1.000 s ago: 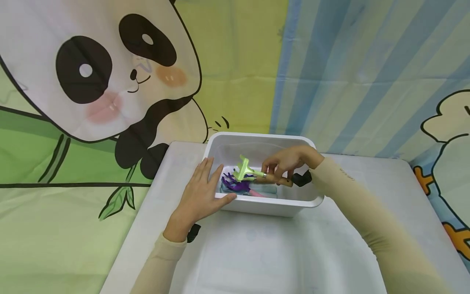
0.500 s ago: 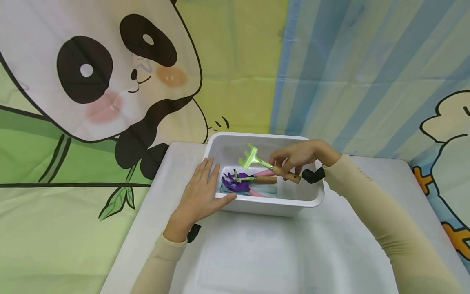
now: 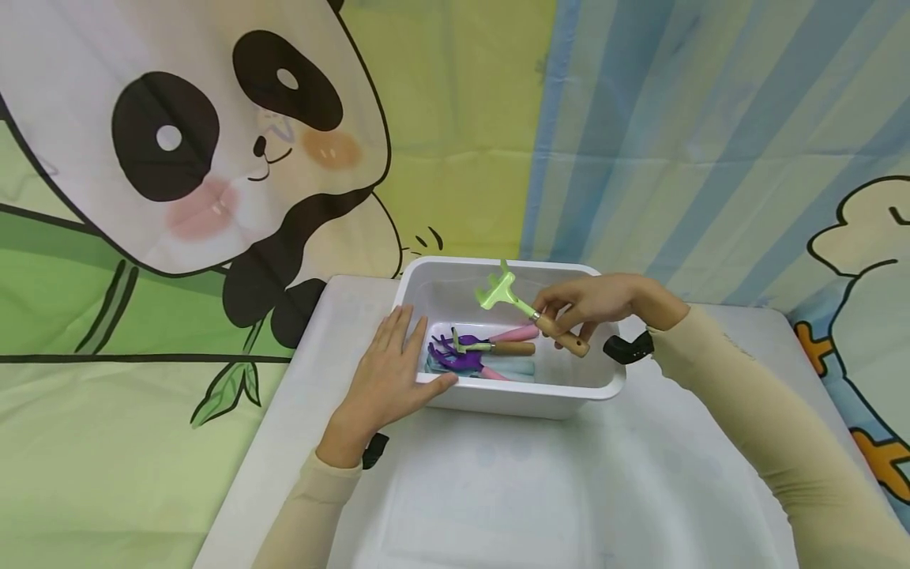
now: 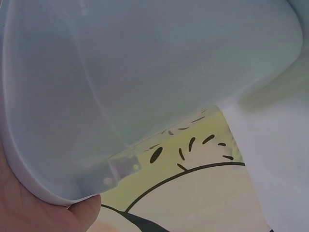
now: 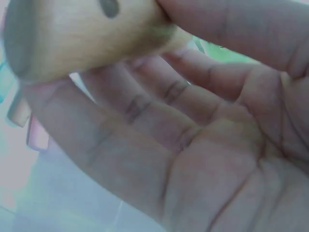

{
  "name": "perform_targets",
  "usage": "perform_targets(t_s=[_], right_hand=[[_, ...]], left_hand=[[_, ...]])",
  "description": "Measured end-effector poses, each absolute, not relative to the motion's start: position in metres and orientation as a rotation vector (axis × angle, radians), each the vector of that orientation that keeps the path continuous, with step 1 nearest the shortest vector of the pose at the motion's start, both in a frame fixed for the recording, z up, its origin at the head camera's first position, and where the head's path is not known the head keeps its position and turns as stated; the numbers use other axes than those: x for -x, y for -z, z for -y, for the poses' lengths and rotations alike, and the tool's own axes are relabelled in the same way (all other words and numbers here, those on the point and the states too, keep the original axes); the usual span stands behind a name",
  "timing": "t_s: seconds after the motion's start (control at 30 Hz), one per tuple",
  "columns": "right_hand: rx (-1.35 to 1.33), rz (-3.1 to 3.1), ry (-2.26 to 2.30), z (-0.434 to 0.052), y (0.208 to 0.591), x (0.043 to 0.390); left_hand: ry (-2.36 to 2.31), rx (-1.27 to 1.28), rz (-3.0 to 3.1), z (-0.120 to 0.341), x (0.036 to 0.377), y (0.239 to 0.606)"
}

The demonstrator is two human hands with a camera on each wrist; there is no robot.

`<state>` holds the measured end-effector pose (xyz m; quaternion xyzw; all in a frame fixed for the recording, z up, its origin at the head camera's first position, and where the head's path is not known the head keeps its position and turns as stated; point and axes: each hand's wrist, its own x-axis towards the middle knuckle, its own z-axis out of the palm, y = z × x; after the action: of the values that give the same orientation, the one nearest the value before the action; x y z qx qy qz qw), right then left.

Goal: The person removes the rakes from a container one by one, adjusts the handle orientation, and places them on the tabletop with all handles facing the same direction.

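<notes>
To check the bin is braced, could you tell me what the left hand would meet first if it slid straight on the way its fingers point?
The left hand already rests against the white bin; straight on, it would likely press its near-left wall.

The head camera is looking forward and down from above the table (image 3: 498, 490), taking in the tub (image 3: 512, 395) and both hands at middle range. The left wrist camera is sitting close against the tub's outer wall (image 4: 145, 72), looking up along it. The right wrist camera is pressing in on the right hand (image 5: 203, 159) and the handle (image 5: 82, 34), which the head view is also showing (image 3: 565, 336).
</notes>
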<state>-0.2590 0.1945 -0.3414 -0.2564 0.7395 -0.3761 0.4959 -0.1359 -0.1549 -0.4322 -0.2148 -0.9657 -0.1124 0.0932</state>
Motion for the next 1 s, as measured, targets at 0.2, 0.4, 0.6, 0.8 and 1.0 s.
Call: perform_targets(t_s=[0.2, 0.4, 0.6, 0.8, 1.0], right_hand=[[0.574, -1.805, 1.017, -0.203, 0.338, 0.248], [0.555, -1.817, 1.066, -0.212, 0.335, 0.24], [0.573, -1.82, 1.094, -0.223, 0.329, 0.236], [0.584, -1.844, 1.105, -0.242, 0.319, 0.234], [0.575, -1.877, 1.12, -0.261, 0.313, 0.231]], left_hand=[[0.33, 0.634, 2.867, 0.154, 0.136, 0.43], [0.326, 0.622, 2.889, 0.154, 0.136, 0.431], [0.33, 0.617, 2.887, 0.154, 0.136, 0.432], [0.33, 0.612, 2.886, 0.153, 0.136, 0.433], [0.335, 0.612, 2.89, 0.153, 0.135, 0.432]])
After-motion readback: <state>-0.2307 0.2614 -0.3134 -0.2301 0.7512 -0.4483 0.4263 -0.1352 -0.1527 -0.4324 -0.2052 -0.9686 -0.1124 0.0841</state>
